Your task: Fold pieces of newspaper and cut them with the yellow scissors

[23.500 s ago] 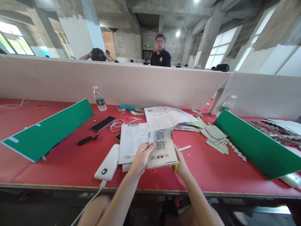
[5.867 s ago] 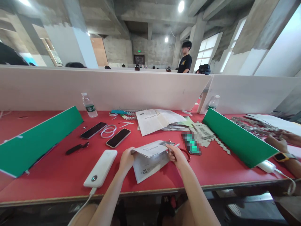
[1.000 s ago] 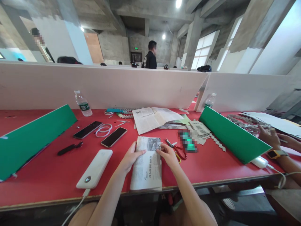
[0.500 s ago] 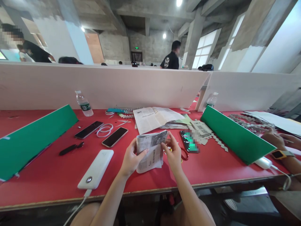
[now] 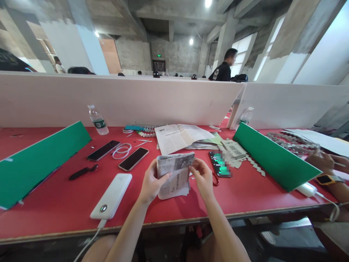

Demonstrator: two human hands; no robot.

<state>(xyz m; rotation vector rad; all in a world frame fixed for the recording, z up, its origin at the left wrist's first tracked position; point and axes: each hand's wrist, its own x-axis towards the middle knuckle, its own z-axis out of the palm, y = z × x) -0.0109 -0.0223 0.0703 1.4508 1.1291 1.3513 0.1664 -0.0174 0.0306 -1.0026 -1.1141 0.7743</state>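
Note:
A folded newspaper [image 5: 174,178] in several layers is held up over the near middle of the red table. My left hand [image 5: 152,182] grips its left edge, with the thumb lying across the front and the fingers behind. At the right edge, my right hand [image 5: 201,174] pinches the paper near its upper corner between thumb and fingers. Red-handled scissors [image 5: 215,179] lie partly hidden behind my right hand. Beyond the folded piece, an opened newspaper sheet [image 5: 171,140] rests on a stack of paper.
Left on the red table [image 5: 71,203] are a white power bank [image 5: 111,196], two dark phones and a white cable. A lit phone [image 5: 219,164] lies right. Green dividers [image 5: 275,156] stand on both sides. A neighbour's hand [image 5: 319,160] works beyond the right one.
My right hand has shifted slightly right and down along the newspaper's edge. The folded newspaper has moved a little left. In the background, a person in black has moved right.

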